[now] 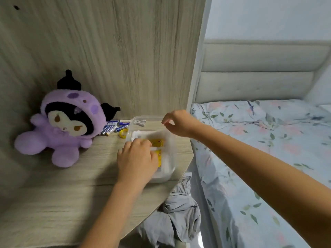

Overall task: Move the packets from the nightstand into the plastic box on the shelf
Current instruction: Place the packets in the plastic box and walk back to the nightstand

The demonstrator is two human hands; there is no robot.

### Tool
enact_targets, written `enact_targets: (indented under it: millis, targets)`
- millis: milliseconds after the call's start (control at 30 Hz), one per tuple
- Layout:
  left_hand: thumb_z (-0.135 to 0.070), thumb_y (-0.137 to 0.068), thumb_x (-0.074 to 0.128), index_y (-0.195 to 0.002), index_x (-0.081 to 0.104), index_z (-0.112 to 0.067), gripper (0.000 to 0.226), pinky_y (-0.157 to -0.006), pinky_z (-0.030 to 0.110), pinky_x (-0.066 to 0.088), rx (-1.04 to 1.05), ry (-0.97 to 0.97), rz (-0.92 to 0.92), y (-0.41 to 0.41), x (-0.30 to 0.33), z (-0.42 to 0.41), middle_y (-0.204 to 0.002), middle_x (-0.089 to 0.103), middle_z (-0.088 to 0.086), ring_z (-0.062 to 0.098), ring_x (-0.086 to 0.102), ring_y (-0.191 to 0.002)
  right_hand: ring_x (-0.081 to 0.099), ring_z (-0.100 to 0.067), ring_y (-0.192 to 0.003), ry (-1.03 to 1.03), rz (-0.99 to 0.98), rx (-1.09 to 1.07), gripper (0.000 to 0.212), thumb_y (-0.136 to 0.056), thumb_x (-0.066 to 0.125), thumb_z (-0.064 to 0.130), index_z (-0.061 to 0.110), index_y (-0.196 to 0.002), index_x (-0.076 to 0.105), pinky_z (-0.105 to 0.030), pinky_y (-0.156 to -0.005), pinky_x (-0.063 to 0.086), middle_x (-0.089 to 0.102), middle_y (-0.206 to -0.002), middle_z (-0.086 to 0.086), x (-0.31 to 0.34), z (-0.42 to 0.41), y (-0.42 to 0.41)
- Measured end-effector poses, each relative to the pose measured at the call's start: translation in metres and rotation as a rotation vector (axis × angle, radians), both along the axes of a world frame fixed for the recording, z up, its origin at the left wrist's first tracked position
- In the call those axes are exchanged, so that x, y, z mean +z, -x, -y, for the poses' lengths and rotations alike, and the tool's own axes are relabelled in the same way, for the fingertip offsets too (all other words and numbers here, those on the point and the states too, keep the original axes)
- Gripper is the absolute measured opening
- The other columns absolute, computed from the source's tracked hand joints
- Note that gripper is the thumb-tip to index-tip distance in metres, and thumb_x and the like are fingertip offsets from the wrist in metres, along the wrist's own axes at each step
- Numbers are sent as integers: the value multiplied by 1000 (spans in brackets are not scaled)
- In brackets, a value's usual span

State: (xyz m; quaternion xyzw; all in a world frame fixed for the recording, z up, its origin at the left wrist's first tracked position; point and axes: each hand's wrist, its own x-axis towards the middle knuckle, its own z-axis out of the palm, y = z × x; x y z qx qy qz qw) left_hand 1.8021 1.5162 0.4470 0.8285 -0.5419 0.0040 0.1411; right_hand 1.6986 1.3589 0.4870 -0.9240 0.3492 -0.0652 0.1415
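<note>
While the left hand [137, 154] reaches down into the plastic box [168, 173], its fingers lie curled on the yellow-and-white packets [158, 143] already stacked inside, seemingly pressing them flat so they settle; whether it pinches one or merely pushes, I cannot tell. The right hand [176, 122] hovers above the box's far rim, fingers loosely curled and holding nothing, as though it has nothing left to carry. The box sits at the right edge of the wooden shelf [62, 190], close to the rounded corner, which keeps it within easy reach from the bed side. Behind it, toward the back panel, lie a scatter of batteries [114, 127] and a yellow tape roll [123, 134], just beside the box's left wall; they crowd that side but block nothing. A purple plush toy [62, 126] sits well apart near the shelf's left corner. Grey cloth [179, 208] is bunched below the shelf edge, and a floral bed [268, 140] runs along the right.
</note>
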Motion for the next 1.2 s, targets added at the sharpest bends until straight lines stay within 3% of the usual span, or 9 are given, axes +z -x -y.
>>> enact_targets:
  millis: [167,267,467,633,767,1000,1200]
  targets:
    - [-26,-91,47,-113,64,-18,29,-92,39,42,-236,40,17,28,22,42,-123,62,7,32,52,-115,64,-25,-109,44,153,-333,26,-92,56,17,13,-113,70,-31,-93,48,71,-117,-5,15,-5,100]
    - [-26,-91,47,-115,64,-17,30,-90,39,43,-425,31,12,82,25,66,-122,62,9,33,53,-114,60,-23,-112,12,60,-543,27,-92,56,20,15,-114,69,-29,-93,47,68,-122,-5,10,-29,186]
    - [-34,-101,37,-117,60,-18,32,-68,35,43,-912,-17,105,242,18,73,-113,62,7,29,57,-99,56,-26,-116,5,-96,-1032,30,-92,54,25,22,-119,66,-42,-97,48,64,-127,-3,-5,-141,373]
    - [-43,-101,34,-121,59,-22,37,-65,32,41,-1274,-48,176,401,5,3,-110,64,3,25,60,-94,58,-23,-115,-54,-138,-1358,30,-93,54,29,23,-119,66,-40,-94,50,64,-127,-2,-20,-284,498]
    - [-49,-100,36,-138,44,-25,46,-73,34,46,-1476,-107,159,511,-6,-72,-135,53,0,23,59,-109,56,-20,-118,-174,-168,-1565,36,-89,58,35,28,-124,61,-37,-94,48,61,-130,3,-27,-410,576]
    - [-47,-100,36,-140,40,-29,44,-78,34,48,-1672,-171,126,662,-33,-191,-138,52,-2,20,57,-116,55,-15,-119,-301,-188,-1760,47,-83,61,43,34,-129,55,-37,-99,46,59,-130,9,-34,-590,679]
    - [-44,-100,41,-137,45,-32,39,-81,33,49,-1781,-280,76,749,-50,-258,-137,54,-5,17,58,-112,55,-12,-116,-333,-89,-1858,46,-84,60,41,33,-128,55,-29,-88,48,59,-129,9,-49,-678,734]
